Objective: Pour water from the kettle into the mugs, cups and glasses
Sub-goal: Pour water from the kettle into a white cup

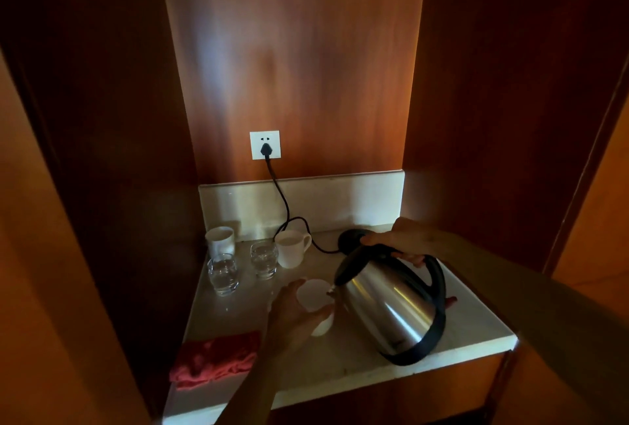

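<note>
My right hand (pixel 405 240) grips the black handle of a steel kettle (pixel 388 302), which is tilted with its spout down over a small white cup (pixel 315 295). My left hand (pixel 292 315) holds that cup from the left side on the counter. Two clear glasses, one (pixel 223 273) and the other (pixel 263 259), stand at the back left, both showing water. A white mug (pixel 220 240) stands in the back left corner. Another white mug (pixel 291 249) with a handle stands beside the glasses.
The black kettle base (pixel 350 237) sits at the back right, its cord running to a wall socket (pixel 265 145). A red cloth (pixel 214 356) lies at the front left of the pale stone counter (pixel 476 322). Wooden walls close in the niche on both sides.
</note>
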`<state>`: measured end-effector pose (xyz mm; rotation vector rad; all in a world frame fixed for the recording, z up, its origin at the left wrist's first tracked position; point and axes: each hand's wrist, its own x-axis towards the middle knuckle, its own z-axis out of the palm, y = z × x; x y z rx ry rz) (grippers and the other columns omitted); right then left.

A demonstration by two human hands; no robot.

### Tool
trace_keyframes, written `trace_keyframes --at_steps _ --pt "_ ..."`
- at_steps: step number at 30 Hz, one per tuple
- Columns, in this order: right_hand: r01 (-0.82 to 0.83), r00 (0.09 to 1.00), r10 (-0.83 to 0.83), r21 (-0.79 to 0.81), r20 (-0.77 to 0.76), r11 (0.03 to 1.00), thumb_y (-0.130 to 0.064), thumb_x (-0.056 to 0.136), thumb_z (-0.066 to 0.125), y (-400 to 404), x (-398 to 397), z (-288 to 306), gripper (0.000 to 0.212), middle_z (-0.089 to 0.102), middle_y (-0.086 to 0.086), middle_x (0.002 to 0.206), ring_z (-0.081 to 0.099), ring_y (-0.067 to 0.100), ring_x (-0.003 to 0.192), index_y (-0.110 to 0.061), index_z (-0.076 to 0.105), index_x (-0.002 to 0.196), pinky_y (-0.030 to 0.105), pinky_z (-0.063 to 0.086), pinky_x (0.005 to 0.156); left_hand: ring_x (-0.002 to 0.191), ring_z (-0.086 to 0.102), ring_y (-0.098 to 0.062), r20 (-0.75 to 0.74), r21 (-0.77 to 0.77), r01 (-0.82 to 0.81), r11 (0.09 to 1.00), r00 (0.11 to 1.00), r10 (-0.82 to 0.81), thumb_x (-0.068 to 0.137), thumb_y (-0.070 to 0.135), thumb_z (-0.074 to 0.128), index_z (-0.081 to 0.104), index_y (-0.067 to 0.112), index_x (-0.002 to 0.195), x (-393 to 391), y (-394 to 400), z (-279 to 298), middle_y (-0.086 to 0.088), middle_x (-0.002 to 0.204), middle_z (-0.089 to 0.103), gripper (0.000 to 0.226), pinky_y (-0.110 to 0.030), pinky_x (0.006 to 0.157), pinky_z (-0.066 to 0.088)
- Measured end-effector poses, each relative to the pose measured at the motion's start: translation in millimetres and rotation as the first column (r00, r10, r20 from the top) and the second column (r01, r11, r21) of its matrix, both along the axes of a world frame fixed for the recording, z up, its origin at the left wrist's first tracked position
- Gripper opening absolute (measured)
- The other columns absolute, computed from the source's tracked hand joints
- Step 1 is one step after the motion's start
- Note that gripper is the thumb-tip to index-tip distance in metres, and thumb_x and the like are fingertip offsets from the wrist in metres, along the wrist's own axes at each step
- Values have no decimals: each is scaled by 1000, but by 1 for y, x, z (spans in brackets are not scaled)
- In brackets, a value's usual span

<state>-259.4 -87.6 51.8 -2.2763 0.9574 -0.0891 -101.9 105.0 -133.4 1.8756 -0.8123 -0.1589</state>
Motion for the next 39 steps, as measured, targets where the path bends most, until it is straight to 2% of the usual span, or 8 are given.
trace_keyframes --at_steps 5,9,18,23,30,35,39 --pt "-39 997 36 -48 -66 998 -72 71 70 2 9 8 66 42 2 41 36 16 32 -16 49 45 23 39 44 107 62 -1 23 6 7 1000 1000 -7 51 67 86 55 41 124 3 0 -3 18 117 62 84 -32 92 55" --pt "-101 987 87 -107 -132 989 -67 76 69 12 22 23 60 43 -1 41 35 15 31 -13 54 57 21 35 41 107 62 -2 42 -2 4 1000 999 -4 50 70 84 56 39 124 4 0 -3 18 117 62 85 -33 93 55" --pt "-224 946 174 -167 -274 960 -62 81 66 28 45 44 56 43 -3 39 36 14 31 -13 52 57 21 37 43 110 60 -1 39 -4 6 1000 999 -6 48 74 80 56 35 128 2 0 1 18 120 60 92 -28 94 53" --pt "-264 932 187 -227 -310 938 -63 80 66 33 54 50 57 47 -6 37 41 13 30 -13 54 56 20 39 44 112 60 -3 41 9 -7 1000 999 6 45 78 77 57 33 129 5 -2 1 17 122 62 97 -34 95 53" --pt "-298 910 198 -242 -365 923 -62 83 65 43 63 57 55 46 -7 36 39 11 28 -17 53 54 19 38 45 106 62 1 43 14 7 1000 999 -7 47 75 80 58 38 123 4 2 4 19 116 62 87 -32 91 55" --pt "-318 890 184 -279 -417 906 -68 73 66 45 71 54 57 47 -1 40 43 18 34 -15 54 56 27 45 54 114 59 -2 29 32 3 999 1000 -4 47 80 77 56 35 130 4 2 5 20 124 59 97 -32 96 53" --pt "-360 873 219 -272 -436 892 -64 77 67 52 76 59 54 48 -2 42 41 16 34 -14 56 60 24 43 49 116 57 -4 37 35 10 999 999 -11 50 77 76 55 32 133 1 4 7 17 127 58 97 -31 98 51"
